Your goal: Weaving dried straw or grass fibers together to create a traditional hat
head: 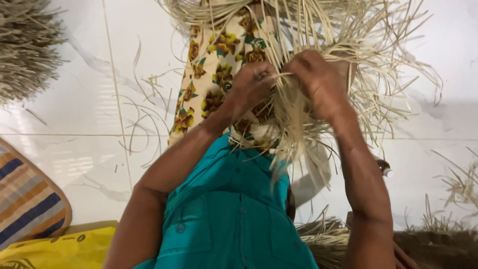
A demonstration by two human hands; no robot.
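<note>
Straw strips (318,65) hide fingers of left hand (251,87) and right hand (318,82).

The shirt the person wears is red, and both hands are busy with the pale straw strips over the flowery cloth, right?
Not quite: the shirt is teal, not red. The head view shows it. The rest holds: the left hand and the right hand are both in the pale straw strips, over the flowery cloth.

Materials and finishes
Dry, matt straw strips (318,65); glossy marbled floor tiles (74,99); printed floral cloth (214,65); smooth teal shirt fabric (229,209); woven striped mat (25,199).
</note>
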